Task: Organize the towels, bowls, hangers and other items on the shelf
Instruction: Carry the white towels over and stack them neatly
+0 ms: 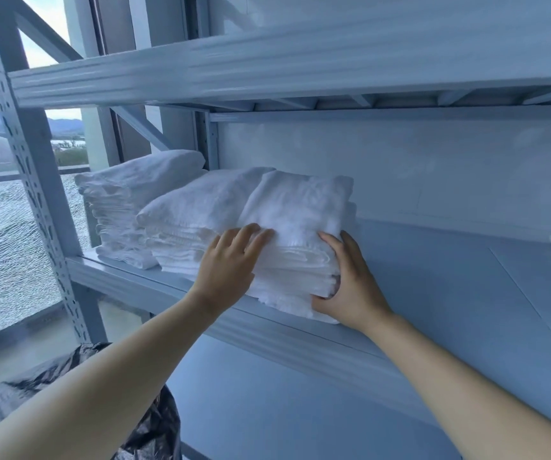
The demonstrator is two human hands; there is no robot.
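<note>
White towel stack (300,207) lies between the hands: left hand (231,260) flat on its front, right hand (350,283) with straight fingers against its right side.

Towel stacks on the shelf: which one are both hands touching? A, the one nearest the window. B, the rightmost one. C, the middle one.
B: the left hand and the right hand both rest against the rightmost stack, one on each side of its front.
</note>
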